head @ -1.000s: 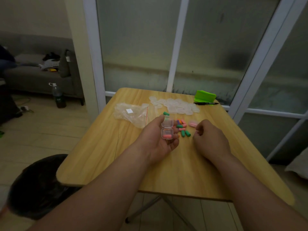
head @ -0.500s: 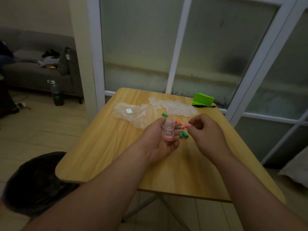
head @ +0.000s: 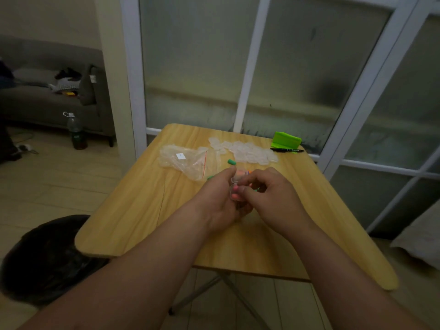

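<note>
My left hand (head: 220, 198) cradles a small clear hinged plastic case (head: 234, 186) above the wooden table (head: 142, 210). A pink earplug (head: 235, 197) lies inside the case. My right hand (head: 269, 194) has its fingers curled at the case opening and pinches a second pink earplug (head: 236, 188) into it. Loose earplugs lie just beyond the hands: a green one (head: 231, 162), another green one (head: 210, 177) and pink and orange ones (head: 242, 173), partly hidden by my fingers.
A clear zip bag (head: 185, 161) lies at the table's back left. A pile of empty clear cases (head: 247, 152) sits behind the hands, with a green box (head: 287, 140) and a black pen (head: 287, 150) at the back right. A black bag (head: 47, 256) is on the floor to the left.
My right hand picked a pink earplug from the table and carried it left to the open case in my left hand, where it now meets the case. The left hand stayed put.
</note>
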Demonstrator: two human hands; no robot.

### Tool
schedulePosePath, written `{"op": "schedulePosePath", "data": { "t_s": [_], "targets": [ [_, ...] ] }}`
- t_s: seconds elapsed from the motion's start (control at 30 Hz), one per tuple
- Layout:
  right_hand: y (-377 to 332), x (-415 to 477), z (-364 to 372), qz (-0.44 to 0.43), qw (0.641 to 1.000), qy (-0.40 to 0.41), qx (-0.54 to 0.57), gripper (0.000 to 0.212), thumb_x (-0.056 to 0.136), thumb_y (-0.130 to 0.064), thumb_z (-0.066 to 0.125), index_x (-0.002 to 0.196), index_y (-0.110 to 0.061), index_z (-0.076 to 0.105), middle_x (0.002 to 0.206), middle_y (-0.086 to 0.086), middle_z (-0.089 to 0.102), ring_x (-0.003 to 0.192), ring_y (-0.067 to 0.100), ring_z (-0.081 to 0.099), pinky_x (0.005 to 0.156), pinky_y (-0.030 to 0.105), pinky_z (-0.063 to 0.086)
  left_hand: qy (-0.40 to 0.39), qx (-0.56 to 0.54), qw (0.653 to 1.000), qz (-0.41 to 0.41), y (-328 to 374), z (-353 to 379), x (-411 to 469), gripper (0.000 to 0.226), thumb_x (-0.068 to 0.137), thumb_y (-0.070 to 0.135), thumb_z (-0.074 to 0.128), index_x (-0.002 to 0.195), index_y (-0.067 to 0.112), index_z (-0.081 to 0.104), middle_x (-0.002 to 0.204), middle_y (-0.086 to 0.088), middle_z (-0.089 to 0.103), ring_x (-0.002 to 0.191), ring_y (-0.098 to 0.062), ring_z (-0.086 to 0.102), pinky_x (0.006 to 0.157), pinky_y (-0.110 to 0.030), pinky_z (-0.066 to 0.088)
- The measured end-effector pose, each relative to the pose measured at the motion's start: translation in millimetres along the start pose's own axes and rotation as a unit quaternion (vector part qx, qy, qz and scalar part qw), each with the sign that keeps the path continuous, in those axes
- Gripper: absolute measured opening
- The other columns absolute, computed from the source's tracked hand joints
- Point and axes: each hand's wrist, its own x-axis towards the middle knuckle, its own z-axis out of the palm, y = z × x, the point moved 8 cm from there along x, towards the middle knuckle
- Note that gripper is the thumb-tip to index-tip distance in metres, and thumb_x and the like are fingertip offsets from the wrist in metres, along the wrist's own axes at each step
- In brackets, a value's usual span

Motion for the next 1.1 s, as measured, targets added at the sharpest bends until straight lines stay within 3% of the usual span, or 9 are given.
{"op": "schedulePosePath", "data": {
  "t_s": [0.17,0.33,0.5,0.6,0.7,0.87,0.97,1.1],
  "targets": [
    [-1,-1,4,-0.007,0.999,-0.013,-0.031,0.016,0.085,-0.033,0.087,0.095,-0.041,0.076,0.096,-0.008,0.056,0.087,0.001,0.058,0.071,0.01,0.039,-0.005,-0.007,1.0,-0.002,1,4,0,0.057,0.111,0.046,0.035,0.148,0.006,0.055,0.09,-0.007,0.07,0.056,-0.012,0.067,0.058,-0.023,0.056],
    [3,0,3,-0.007,0.999,-0.013,-0.034,0.008,0.087,-0.028,0.085,0.089,-0.033,0.079,0.095,-0.007,0.056,0.086,0.0,0.055,0.068,0.009,0.038,-0.011,-0.022,1.0,-0.007,0,8,-4,0.054,0.113,0.043,0.034,0.144,0.005,0.056,0.088,-0.01,0.073,0.045,-0.012,0.064,0.049,-0.02,0.053],
    [6,-1,-1,-0.011,1.0,-0.004,-0.018,0.009,0.093,-0.024,0.077,0.096,-0.032,0.08,0.095,-0.006,0.058,0.086,0.002,0.057,0.07,0.013,0.04,-0.016,0.002,1.0,-0.003,0,6,0,0.055,0.112,0.045,0.034,0.149,0.009,0.052,0.082,-0.003,0.07,0.047,-0.008,0.057,0.057,-0.024,0.053],
    [11,2,-13,-0.008,0.999,0.046,0.01,0.014,0.097,-0.018,0.07,0.099,-0.031,0.075,0.097,-0.008,0.065,0.09,0.003,0.061,0.079,0.025,0.049,-0.026,0.019,0.999,-0.004,2,4,3,0.048,0.11,0.048,0.034,0.134,0.014,0.059,0.078,-0.003,0.06,0.061,-0.012,0.051,0.062,-0.028,0.047],
    [19,3,-16,0.015,0.998,0.059,0.024,0.015,0.101,-0.017,0.065,0.11,-0.028,0.072,0.105,-0.008,0.07,0.097,0.006,0.064,0.087,0.035,0.055,-0.033,0.032,0.999,-0.01,1,4,2,0.045,0.11,0.05,0.033,0.122,0.014,0.057,0.073,-0.003,0.054,0.059,-0.013,0.047,0.062,-0.028,0.043],
    [14,1,-4,0.012,0.999,0.0,0.03,0.031,0.105,-0.024,0.06,0.133,-0.032,0.069,0.122,-0.012,0.066,0.109,-0.001,0.06,0.092,0.026,0.049,-0.035,0.04,0.999,-0.014,1,6,-1,0.051,0.109,0.054,0.033,0.124,0.015,0.063,0.085,-0.006,0.061,0.068,-0.016,0.052,0.065,-0.029,0.046],
    [7,-1,-4,-0.009,1.0,0.004,0.02,0.023,0.105,-0.035,0.064,0.127,-0.036,0.072,0.119,-0.016,0.067,0.11,-0.002,0.061,0.091,0.025,0.05,-0.028,0.036,0.999,-0.012,2,4,1,0.056,0.109,0.055,0.032,0.128,0.013,0.064,0.089,-0.007,0.067,0.072,-0.016,0.058,0.07,-0.03,0.048],
    [-3,-7,-5,-0.033,0.999,0.002,0.023,0.015,0.098,-0.044,0.072,0.11,-0.037,0.075,0.111,-0.018,0.067,0.108,0.0,0.062,0.086,0.023,0.047,-0.027,0.002,1.0,-0.014,6,1,4,0.058,0.109,0.052,0.035,0.139,0.007,0.056,0.083,-0.006,0.067,0.064,-0.014,0.064,0.07,-0.029,0.054]
  ]
}}
